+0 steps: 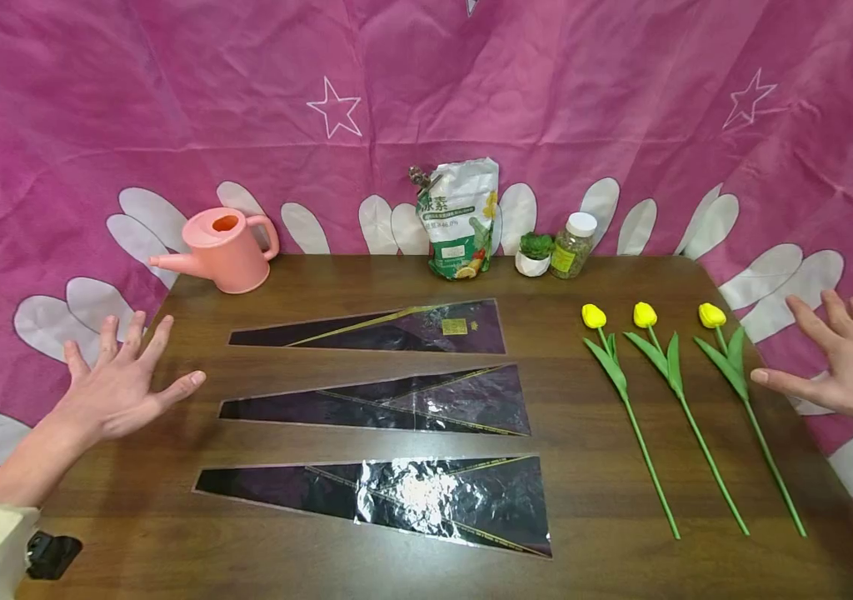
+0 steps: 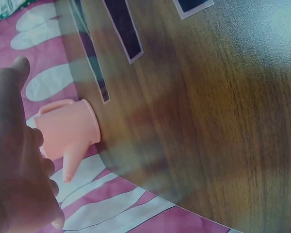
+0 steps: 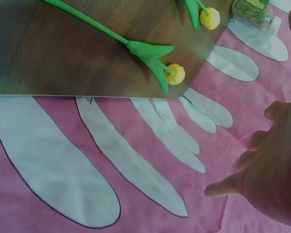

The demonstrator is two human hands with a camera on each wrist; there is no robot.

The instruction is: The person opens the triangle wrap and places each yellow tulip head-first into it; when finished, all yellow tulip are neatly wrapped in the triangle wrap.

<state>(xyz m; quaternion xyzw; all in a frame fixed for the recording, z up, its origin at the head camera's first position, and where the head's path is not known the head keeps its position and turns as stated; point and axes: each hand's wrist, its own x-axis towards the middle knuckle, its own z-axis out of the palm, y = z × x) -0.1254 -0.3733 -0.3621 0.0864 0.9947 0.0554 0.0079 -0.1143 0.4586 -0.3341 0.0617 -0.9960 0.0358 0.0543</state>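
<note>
Both hands hover with fingers spread wide and hold nothing. The left hand hangs over the left edge of the wooden tabletop, near the narrow tips of the cellophane flower sleeves; the right hand hangs at the right edge, its thumb just beside the rightmost tulip.

Three yellow artificial tulips lie flat side by side on the right part of the tabletop: the left tulip, the middle tulip and the rightmost one. Each has its long axis running from the near edge toward the far edge, slightly slanted, with the bloom at the far end and the stem end pointing nearer and to the right.

Three dark sleeves lie across the middle: the far sleeve, the middle sleeve and the near sleeve, all with the point to the left and the wide mouth to the right.

At the back stand a pink watering can with its spout pointing left, a fertilizer bag, a small potted plant and a white-lidded jar filled with greenish granules.
</note>
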